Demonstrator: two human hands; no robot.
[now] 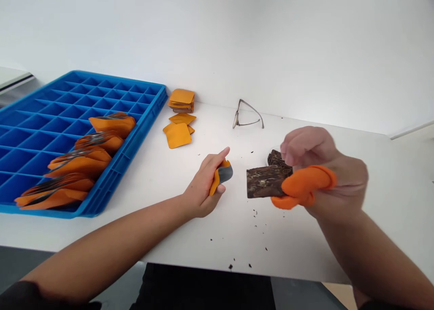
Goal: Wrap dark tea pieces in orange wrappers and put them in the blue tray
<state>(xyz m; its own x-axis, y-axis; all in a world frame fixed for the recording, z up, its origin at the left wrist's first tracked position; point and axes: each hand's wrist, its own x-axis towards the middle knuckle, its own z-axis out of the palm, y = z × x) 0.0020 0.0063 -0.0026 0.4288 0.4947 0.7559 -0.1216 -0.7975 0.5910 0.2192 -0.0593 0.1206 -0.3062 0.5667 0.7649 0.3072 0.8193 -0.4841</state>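
Observation:
Curled around a small orange pouch (216, 183), my left hand (205, 183) squeezes it so its mouth gapes and the grey lining shows. My right hand (325, 178) wears orange finger cots (307, 183) on the thumb and a finger. Between them it pinches a flat, dark brown piece of pressed tea (264, 182), held just to the right of the pouch and apart from it. Behind that piece, more dark pressed pieces (276, 158) are on the table, partly hidden by my right hand.
A blue divided tray (132, 149) stands at the left, with bunches of orange pouches (81, 160) in its near right compartments. Beyond it lie a pouch stack (182, 98) and loose pouches (178, 135). Eyeglasses (249, 120) rest near the wall. Dark crumbs dot the white table (190, 242).

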